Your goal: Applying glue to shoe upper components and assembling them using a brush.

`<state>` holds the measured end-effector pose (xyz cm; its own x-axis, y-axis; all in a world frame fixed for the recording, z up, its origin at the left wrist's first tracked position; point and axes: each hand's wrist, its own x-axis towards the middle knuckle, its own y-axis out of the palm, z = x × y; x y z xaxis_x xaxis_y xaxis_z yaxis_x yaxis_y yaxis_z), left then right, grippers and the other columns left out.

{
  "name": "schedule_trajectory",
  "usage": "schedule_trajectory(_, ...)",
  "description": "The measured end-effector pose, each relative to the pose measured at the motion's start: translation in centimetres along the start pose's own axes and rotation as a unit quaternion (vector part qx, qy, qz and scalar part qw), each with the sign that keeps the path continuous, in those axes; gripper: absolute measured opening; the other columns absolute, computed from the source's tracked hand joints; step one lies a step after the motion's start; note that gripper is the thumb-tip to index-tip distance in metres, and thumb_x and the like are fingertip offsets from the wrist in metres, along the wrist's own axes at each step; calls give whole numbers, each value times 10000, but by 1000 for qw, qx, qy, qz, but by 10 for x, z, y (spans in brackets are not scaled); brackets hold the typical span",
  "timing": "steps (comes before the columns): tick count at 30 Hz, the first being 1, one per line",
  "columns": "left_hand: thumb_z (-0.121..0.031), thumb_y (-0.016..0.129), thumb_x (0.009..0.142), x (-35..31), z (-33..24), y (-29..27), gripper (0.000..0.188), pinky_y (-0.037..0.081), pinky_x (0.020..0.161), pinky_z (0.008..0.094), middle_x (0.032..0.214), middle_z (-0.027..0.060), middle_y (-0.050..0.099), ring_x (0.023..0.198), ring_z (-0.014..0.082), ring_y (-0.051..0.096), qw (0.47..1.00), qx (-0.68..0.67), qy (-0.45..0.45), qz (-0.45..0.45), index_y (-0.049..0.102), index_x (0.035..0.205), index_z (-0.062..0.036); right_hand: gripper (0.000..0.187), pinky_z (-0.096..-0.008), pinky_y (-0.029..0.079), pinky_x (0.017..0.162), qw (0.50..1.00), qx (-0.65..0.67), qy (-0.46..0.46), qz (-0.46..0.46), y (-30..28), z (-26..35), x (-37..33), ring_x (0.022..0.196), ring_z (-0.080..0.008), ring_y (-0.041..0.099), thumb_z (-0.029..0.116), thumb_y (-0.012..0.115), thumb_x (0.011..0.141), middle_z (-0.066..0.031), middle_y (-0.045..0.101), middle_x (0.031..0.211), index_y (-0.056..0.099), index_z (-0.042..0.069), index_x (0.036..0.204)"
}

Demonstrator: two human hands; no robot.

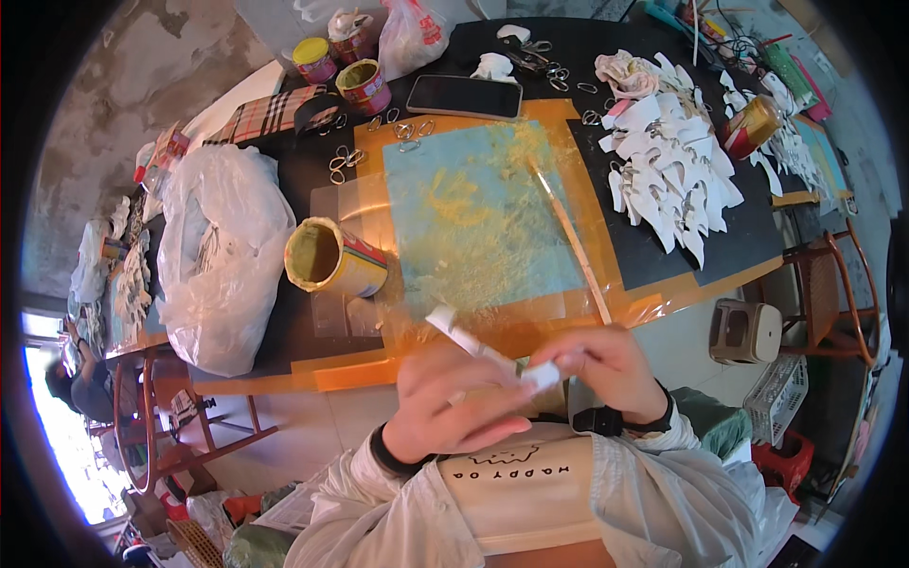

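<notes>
In front of my body, past the table's near edge, I hold a narrow white strip (469, 341) that looks like cut leather or fabric. My left hand (459, 402) has its fingers around the strip's middle, blurred a little by motion. The thumb and fingers of my right hand (615, 369) pinch its near end, where a white bit pokes out between the hands. Beyond them lies a blue-green mat (473, 227) smeared with yellow glue. A wooden-handled brush (573, 237) rests along the mat's right side, bristles pointing away. Left of the mat stands an open glue can (331, 260).
A heap of white cut pieces (668, 170) covers the table's right part. On the left sits a crumpled clear plastic bag (222, 256). A phone (464, 97), metal rings (407, 133) and more cans (365, 87) lie toward the back. A stool (743, 331) stands at right. Another person (85, 379) is far left.
</notes>
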<state>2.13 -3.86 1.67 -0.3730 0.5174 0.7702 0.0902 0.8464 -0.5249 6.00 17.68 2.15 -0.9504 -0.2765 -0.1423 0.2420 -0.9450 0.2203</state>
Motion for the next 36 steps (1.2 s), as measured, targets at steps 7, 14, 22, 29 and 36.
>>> schedule_trajectory(7,-170,650,803,-2,17,-9,143,439,532,319,736,99,611,564,230,569,908,-148,-356,164,626,899,-67,222,-226,480,786,995,-92,13,-27,-6,9,22,873,-116,622,46,543,878,-72,652,975,594,48,1093)
schedule_trajectory(14,-162,633,811,-24,38,9,89,458,517,331,760,48,576,623,250,584,918,113,-359,126,629,877,-102,370,-363,447,650,768,-550,-127,-303,-32,-16,54,814,-284,545,173,643,802,-102,555,900,511,78,1135)
schedule_trajectory(22,-124,672,765,-13,42,18,121,441,504,316,720,45,540,603,225,556,955,63,-271,100,651,883,-109,320,-408,467,644,766,-587,-89,-246,-42,-31,59,768,-338,568,92,574,825,-123,561,902,474,99,1129)
schedule_trajectory(29,-122,663,779,-4,40,27,99,432,499,306,697,46,533,585,210,539,957,-90,-257,99,659,876,-104,133,-382,463,657,867,-429,-38,-251,-59,-33,53,777,-360,580,70,483,895,-152,571,917,464,59,1027)
schedule_trajectory(36,-81,660,784,3,41,34,114,427,505,282,692,61,548,556,198,533,951,-58,-289,97,666,896,-57,92,-208,378,541,949,-44,-225,-216,-89,-58,45,586,-129,442,54,409,933,-72,482,785,403,108,1007)
